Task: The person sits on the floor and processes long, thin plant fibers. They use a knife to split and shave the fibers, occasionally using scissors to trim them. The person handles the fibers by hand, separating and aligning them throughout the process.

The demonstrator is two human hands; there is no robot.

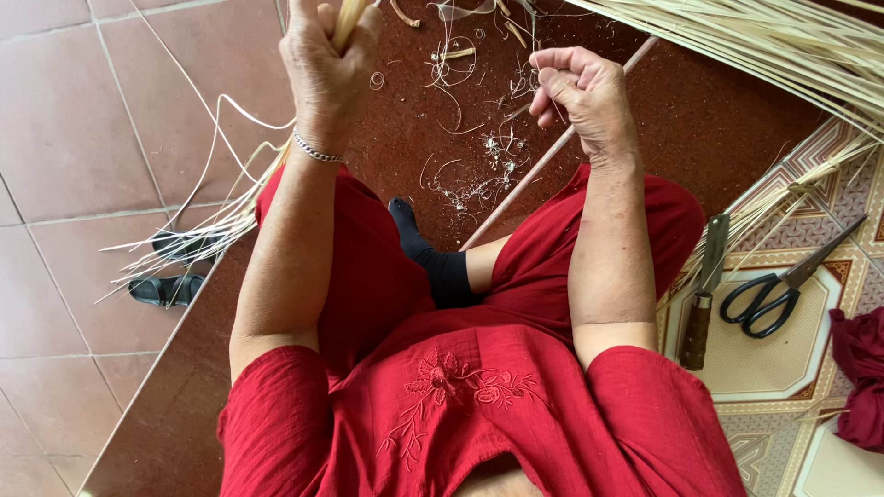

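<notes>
The left hand (324, 57) grips a bamboo strip (348, 23); the right hand (582, 92) pinches thin fibres.

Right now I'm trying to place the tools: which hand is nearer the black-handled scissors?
Right. The right hand is raised up and left of the scissors, which lie on the patterned mat; the left hand, gripping a bamboo strip bundle, is much farther left.

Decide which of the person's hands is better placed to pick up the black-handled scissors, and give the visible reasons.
The right hand, probably. The scissors lie on the patterned mat on the person's right side, beside the knife. The left hand is shut on a bamboo strip on the far side and would have to cross the body.
</notes>
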